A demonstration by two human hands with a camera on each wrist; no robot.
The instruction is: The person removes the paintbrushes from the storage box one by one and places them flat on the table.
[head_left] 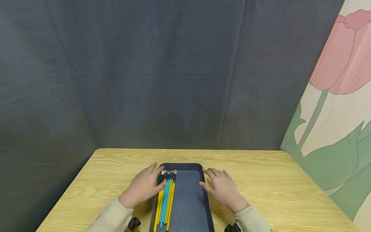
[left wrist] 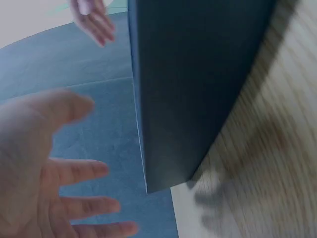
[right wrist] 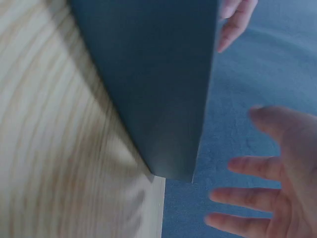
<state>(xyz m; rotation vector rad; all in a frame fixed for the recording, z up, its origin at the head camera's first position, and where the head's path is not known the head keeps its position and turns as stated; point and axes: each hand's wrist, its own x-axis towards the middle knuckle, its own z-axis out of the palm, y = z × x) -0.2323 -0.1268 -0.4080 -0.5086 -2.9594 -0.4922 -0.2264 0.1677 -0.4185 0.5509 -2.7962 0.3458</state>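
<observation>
A dark, shallow rectangular tray (head_left: 189, 199) lies on the wooden table, its near end cut off by the head view's lower edge. Along its left side lies a row of several paintbrushes (head_left: 166, 199) with yellow and teal handles, bristles toward the far end. My left hand (head_left: 145, 185) hovers at the tray's left rim, its thumb over the brushes. On the opposite side, my right hand (head_left: 222, 187) is by the right rim, thumb reaching over it. Both wrist views show the fingers spread, apart from the tray's outer wall (left wrist: 173, 99), and holding nothing.
Pale wood table (head_left: 261, 180) extends to both sides of the tray. Dark grey cloth (head_left: 159, 80) hangs behind the table and at the left. At the right hangs a light fabric (head_left: 333, 129) with a pink tulip print.
</observation>
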